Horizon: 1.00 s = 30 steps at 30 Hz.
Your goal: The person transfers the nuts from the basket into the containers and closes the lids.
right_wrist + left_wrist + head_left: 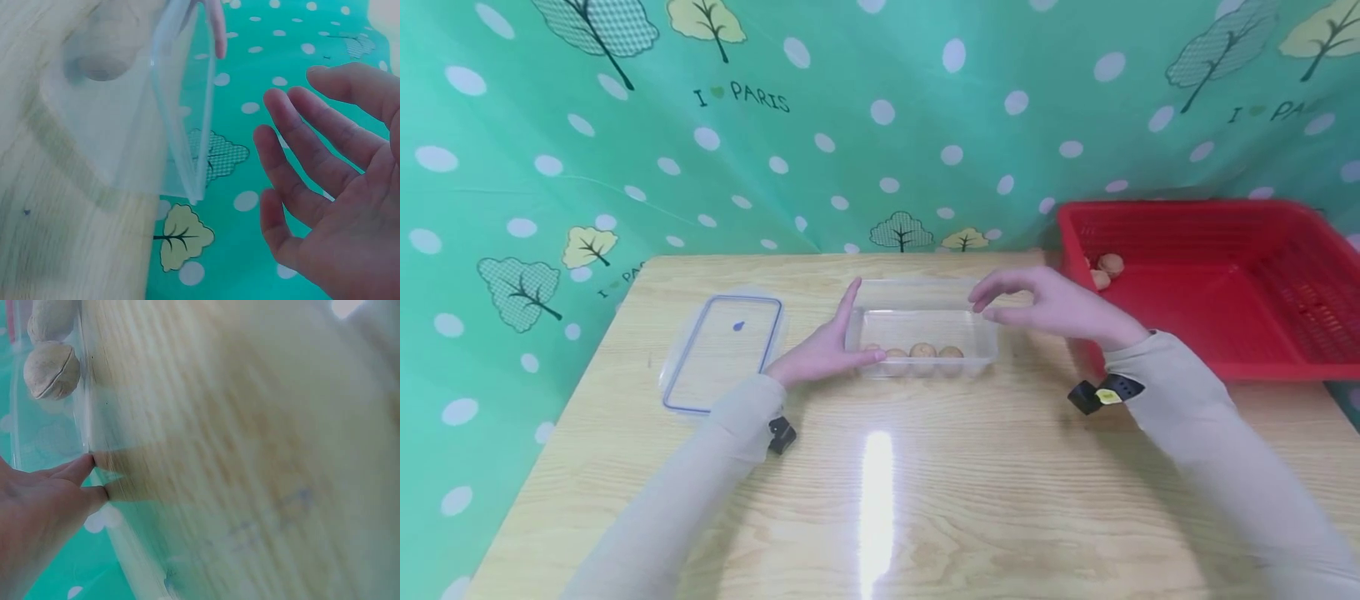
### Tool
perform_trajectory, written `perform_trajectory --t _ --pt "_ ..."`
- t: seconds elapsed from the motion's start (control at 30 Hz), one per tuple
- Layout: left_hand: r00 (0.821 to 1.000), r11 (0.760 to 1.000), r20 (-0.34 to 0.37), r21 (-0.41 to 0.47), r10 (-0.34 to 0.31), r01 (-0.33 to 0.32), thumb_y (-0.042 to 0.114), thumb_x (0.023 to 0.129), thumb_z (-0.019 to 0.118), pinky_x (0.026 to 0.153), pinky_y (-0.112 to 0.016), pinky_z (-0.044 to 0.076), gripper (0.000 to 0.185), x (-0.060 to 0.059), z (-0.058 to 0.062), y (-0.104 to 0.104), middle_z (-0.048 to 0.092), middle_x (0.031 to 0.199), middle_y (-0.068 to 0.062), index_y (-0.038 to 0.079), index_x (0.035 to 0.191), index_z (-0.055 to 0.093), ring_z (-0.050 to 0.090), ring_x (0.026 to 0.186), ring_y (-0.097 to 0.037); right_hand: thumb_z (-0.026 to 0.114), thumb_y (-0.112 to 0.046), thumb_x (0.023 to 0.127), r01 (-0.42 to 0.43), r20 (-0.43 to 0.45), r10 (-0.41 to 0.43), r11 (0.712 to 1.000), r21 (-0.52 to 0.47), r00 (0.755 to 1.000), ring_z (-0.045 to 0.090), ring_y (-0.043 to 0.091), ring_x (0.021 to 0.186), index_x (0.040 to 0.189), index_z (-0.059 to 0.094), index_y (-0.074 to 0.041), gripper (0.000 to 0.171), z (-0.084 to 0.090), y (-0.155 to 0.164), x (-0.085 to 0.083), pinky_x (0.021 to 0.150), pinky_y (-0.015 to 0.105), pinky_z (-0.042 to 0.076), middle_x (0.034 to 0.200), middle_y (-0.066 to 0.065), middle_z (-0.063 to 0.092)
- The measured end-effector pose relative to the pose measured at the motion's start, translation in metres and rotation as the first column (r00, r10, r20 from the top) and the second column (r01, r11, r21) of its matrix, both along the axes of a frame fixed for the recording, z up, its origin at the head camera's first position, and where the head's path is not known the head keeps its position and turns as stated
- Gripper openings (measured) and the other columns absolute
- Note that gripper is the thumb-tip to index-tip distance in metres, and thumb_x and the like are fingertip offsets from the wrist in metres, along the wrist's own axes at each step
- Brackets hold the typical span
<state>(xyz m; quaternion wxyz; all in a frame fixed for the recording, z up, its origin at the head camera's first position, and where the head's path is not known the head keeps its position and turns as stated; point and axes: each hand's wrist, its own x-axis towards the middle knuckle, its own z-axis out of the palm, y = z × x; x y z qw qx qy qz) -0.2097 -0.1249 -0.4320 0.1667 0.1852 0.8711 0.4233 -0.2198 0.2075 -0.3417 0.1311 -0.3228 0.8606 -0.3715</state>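
Observation:
A clear plastic container lies across the middle of the table, several walnuts lined up along its near wall. My left hand is at its left end, thumb along the near rim and fingers straight along the side. In the left wrist view, a walnut shows through the clear plastic, beyond the fingertips. My right hand hovers at the container's right far corner. The right wrist view shows its fingers loosely bent and holding nothing, apart from the container wall.
A clear lid with a blue seal lies flat on the table's left side. At the right stands a red plastic basket with a few walnuts in its left corner. A green patterned cloth hangs behind the wooden table.

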Motion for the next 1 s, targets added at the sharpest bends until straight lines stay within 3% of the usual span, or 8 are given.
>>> perform_trajectory --t 0.17,0.43,0.8,1.0 --pt "1.0 1.0 0.0 0.014 -0.001 0.001 0.045 0.084 0.073 0.11 -0.053 0.024 0.115 0.0 0.0 0.0 0.006 0.158 -0.021 0.043 0.148 -0.022 0.03 0.135 -0.045 0.067 -0.013 0.092 0.023 0.001 -0.023 0.999 -0.023 1.0 0.062 0.017 0.101 0.121 0.065 -0.007 0.029 0.006 0.007 0.003 0.086 0.024 0.05 0.109 0.002 0.068" --pt "1.0 1.0 0.001 0.021 -0.006 0.006 0.047 0.083 0.073 0.111 -0.053 0.024 0.115 -0.001 -0.001 -0.001 0.005 0.158 -0.02 0.045 0.147 -0.023 0.028 0.136 -0.044 0.066 -0.008 0.091 0.111 0.028 -0.11 0.993 -0.029 0.994 0.062 0.017 0.1 0.121 0.065 -0.008 0.03 0.013 0.021 0.004 0.084 0.027 0.052 0.11 0.003 0.066" --pt "1.0 0.999 -0.002 0.043 -0.01 0.01 0.048 0.082 0.074 0.11 -0.054 0.025 0.115 -0.001 -0.003 -0.003 0.007 0.157 -0.023 0.046 0.147 -0.022 0.03 0.134 -0.045 0.067 -0.014 0.092 0.24 0.022 -0.239 0.969 -0.062 0.971 0.063 0.015 0.1 0.123 0.063 -0.008 0.032 0.036 0.045 0.01 0.081 0.018 0.052 0.115 0.008 0.065" --pt "1.0 0.999 0.0 0.045 -0.013 0.013 0.048 0.082 0.074 0.11 -0.053 0.025 0.116 -0.001 -0.002 -0.003 0.007 0.157 -0.023 0.046 0.147 -0.022 0.031 0.134 -0.045 0.068 -0.018 0.092 0.304 0.015 -0.303 0.952 -0.032 0.953 0.061 0.016 0.101 0.124 0.063 -0.015 0.033 0.041 0.056 0.007 0.077 0.021 0.053 0.117 0.002 0.065"
